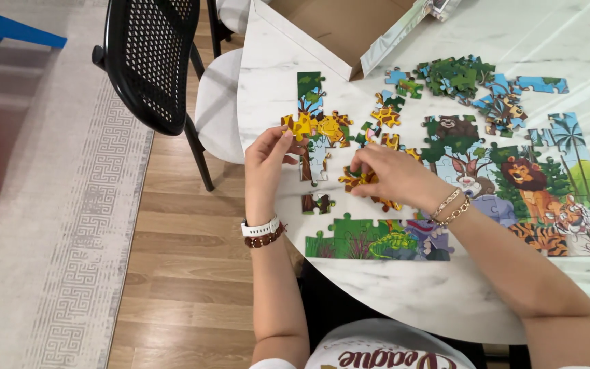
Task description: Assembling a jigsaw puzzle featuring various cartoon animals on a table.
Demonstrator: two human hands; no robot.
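My left hand point(268, 160) pinches a yellow puzzle piece point(300, 126) at the left end of a joined yellow giraffe section point(332, 128) on the white marble table point(404, 287). My right hand point(390, 174) rests fingers-down on yellow and orange pieces point(358, 180) in the middle of the puzzle. A finished part with a lion and tiger point(541, 198) lies to the right. A green bottom strip point(370, 240) lies near the table edge.
A pile of loose green and blue pieces point(459, 75) sits at the back. An open cardboard box point(349, 31) stands behind the puzzle. A black mesh chair point(151, 61) and a white seat point(218, 102) stand left of the table. A patterned rug point(49, 225) covers the wooden floor.
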